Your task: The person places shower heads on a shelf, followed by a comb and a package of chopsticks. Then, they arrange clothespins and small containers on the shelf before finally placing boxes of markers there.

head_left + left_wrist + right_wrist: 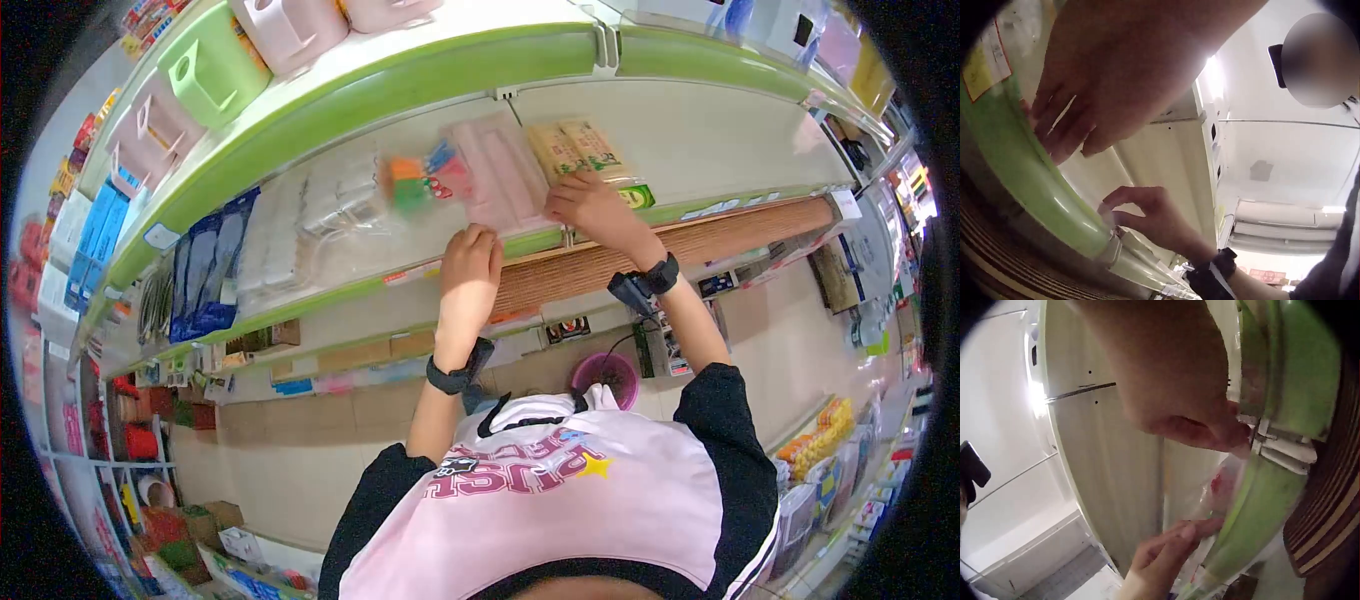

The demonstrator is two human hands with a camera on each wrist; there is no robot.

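Note:
On the green-edged shelf [340, 285] lies a flat pale-pink packet [492, 165] in clear wrapping. My left hand [470, 268] pinches its near left corner, at the shelf's front lip. At the near right corner, my right hand [600, 215] has thumb and forefinger bent together on the packet's edge; the left wrist view shows this right hand [1150, 215] from the side. A yellow packet with red print [575, 148] lies just beyond the right hand, a green-labelled pack [636, 196] beside it. Left of the pink packet is a blurred multicoloured pack [425, 180].
Clear-wrapped packs [345, 200] and dark blue packs [205, 265] line the shelf's left part. Pink and green plastic holders [210, 70] stand on the shelf above. A rolled brown mat [700, 235] runs under the front lip. A pink bin [605, 378] stands on the floor.

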